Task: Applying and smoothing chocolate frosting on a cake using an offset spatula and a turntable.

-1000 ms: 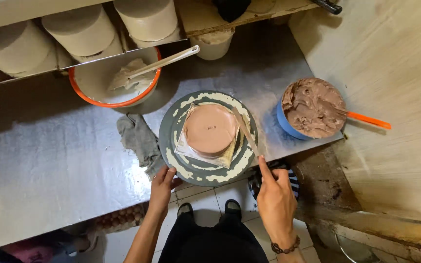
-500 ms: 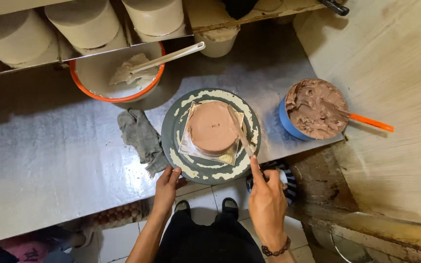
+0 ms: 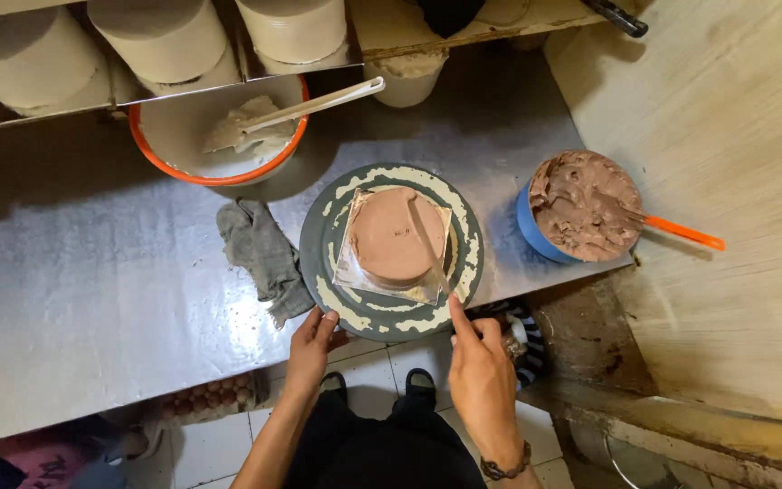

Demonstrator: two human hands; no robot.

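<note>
A small round cake [image 3: 394,234] coated in brown cream sits on a silver board on a grey turntable [image 3: 329,241] smeared with cream. My right hand [image 3: 480,373] holds a long palette knife [image 3: 429,244], its blade lying across the cake's top right. My left hand [image 3: 313,347] rests its fingers on the turntable's near left edge.
A blue bowl [image 3: 530,228] of brown cream with an orange-handled spatula [image 3: 681,233] stands to the right. An orange-rimmed bowl [image 3: 219,141] with white cream and a spatula is behind. A grey rag [image 3: 263,253] lies left of the turntable. White tubs [image 3: 165,38] line a shelf. The steel table [image 3: 92,290] extends left.
The knife blade has shifted from the cake's right side onto its top. My left hand stays at the turntable's edge. The view has drifted slightly.
</note>
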